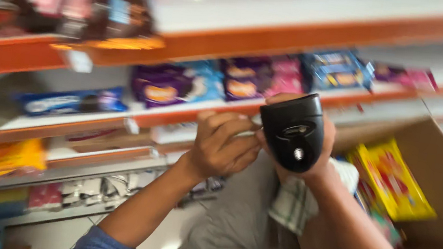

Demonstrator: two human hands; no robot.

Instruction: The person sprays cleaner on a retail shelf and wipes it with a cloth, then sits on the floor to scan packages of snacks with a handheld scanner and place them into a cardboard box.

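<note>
The big shelf (pixel 301 38) runs across twelve o'clock. At four o'clock sits a box (pixel 441 188). In the middle, the right hand (pixel 320 154) grips a black scanner (pixel 292 129). The left hand (pixel 221 144) pinches its side; steady fingers help.

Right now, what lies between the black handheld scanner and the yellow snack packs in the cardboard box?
In the head view, only the right hand gripping the black handheld scanner and a bunched checked cloth lie before the yellow snack packs; motion blur hides finer detail.
</note>
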